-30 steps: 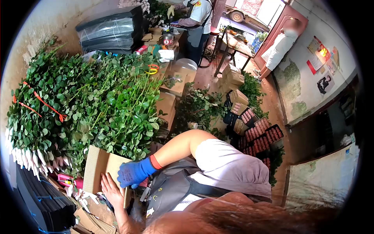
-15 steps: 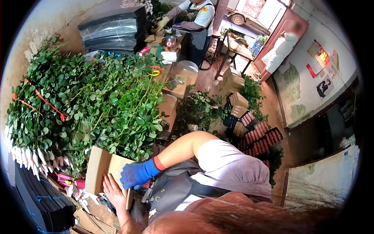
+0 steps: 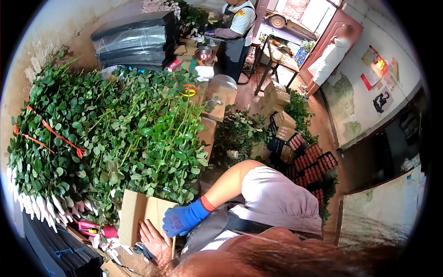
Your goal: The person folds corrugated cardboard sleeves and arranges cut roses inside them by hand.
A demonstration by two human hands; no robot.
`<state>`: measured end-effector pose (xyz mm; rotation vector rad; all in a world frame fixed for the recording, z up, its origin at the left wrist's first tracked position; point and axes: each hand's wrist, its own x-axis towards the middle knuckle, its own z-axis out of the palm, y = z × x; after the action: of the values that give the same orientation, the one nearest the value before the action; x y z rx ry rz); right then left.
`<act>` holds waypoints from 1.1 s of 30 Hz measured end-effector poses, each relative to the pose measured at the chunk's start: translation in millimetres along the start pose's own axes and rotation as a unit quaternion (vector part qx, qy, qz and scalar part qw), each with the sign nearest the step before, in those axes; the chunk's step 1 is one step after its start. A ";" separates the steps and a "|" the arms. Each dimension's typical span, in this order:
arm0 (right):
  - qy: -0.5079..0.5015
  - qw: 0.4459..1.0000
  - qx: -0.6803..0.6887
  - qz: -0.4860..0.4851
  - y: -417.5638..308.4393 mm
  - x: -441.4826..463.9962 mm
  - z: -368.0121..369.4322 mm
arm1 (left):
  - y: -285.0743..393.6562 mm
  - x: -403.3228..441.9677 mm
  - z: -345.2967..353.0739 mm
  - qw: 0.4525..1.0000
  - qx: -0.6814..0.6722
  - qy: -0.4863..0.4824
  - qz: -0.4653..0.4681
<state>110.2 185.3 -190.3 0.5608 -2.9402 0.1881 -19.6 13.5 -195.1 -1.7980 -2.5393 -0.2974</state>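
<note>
A folded sheet of corrugated cardboard [image 3: 159, 210] stands bent at the near edge of a big heap of leafy green stems [image 3: 138, 120]. My left hand [image 3: 154, 237], bare, rests on its inner face with the fingers stretched out. In a blue knitted glove with a red cuff, my right hand [image 3: 184, 219] is closed over the cardboard's right edge; its fingertips are partly hidden. White-wrapped flower heads [image 3: 41, 210] stick out at the heap's left end. Between them and the cardboard lies a pink object [image 3: 98, 229].
Stacked black sheets [image 3: 55, 244] stand lower left, and a plastic-wrapped black stack [image 3: 134, 39] at the back. Yellow-handled scissors [image 3: 189, 90] lie by the stems. Crates of pink bundles [image 3: 309, 166] are on the floor. A co-worker [image 3: 240, 27] stands behind; another person [image 3: 330, 57] is by the door.
The view has shifted, and the stems appear lower. Both hands and the cardboard sit further right and lower in the picture. The co-worker's gloved hand at the back has moved up and right.
</note>
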 end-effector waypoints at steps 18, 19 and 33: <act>0.005 1.000 0.012 0.014 -0.4 2.2 -4.2 | 1.1 -2.6 2.3 1.000 0.009 0.014 -0.011; 0.010 1.000 0.011 0.009 -0.6 1.4 -5.0 | 0.7 -2.7 3.4 1.000 0.012 0.012 -0.012; 0.055 0.998 0.016 -0.014 2.7 -4.4 -4.2 | -1.1 -3.5 7.4 0.999 0.007 0.039 0.002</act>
<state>113.7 189.9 -187.2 0.5756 -2.8256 0.2538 -18.8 11.1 -202.9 -1.7502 -2.4790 -0.3416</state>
